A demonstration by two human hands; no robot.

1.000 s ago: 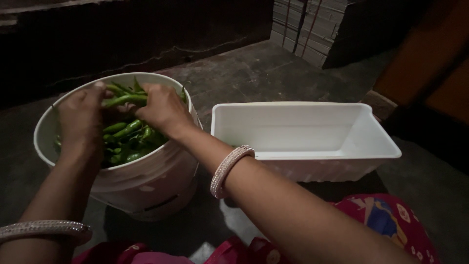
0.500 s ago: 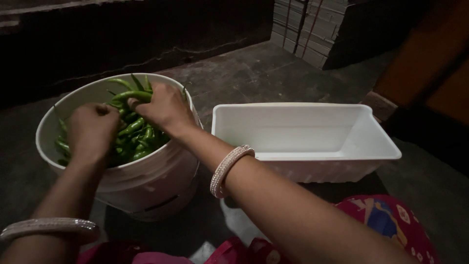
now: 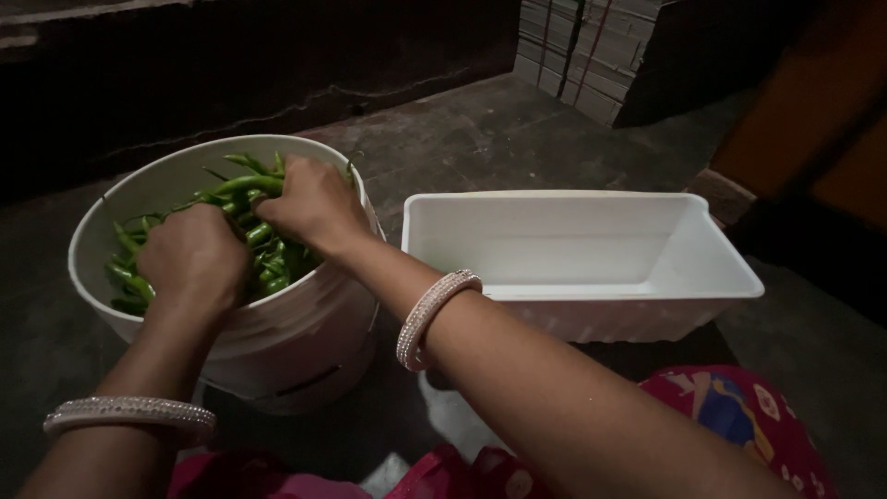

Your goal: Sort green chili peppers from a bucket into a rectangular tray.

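A white bucket (image 3: pixel 305 342) on the floor holds several green chilli peppers (image 3: pixel 268 268). Both my hands are inside it. My left hand (image 3: pixel 189 259) is curled down into the peppers near the middle, its fingers hidden among them. My right hand (image 3: pixel 309 203) is closed over a bunch of green peppers at the bucket's far right side, some sticking out past the fingers. A beaded bangle sits on each wrist.
A white rectangular plastic tub (image 3: pixel 591 305) stands right of the bucket, nothing visible inside. A stack of light boards (image 3: pixel 591 55) stands at the back. A dark wall runs along the far left. Pink patterned cloth (image 3: pixel 739 416) lies over my lap at the bottom.
My left hand has moved from the bucket's far left toward its near middle, deeper into the peppers. My right hand stays closed on peppers at the right side.
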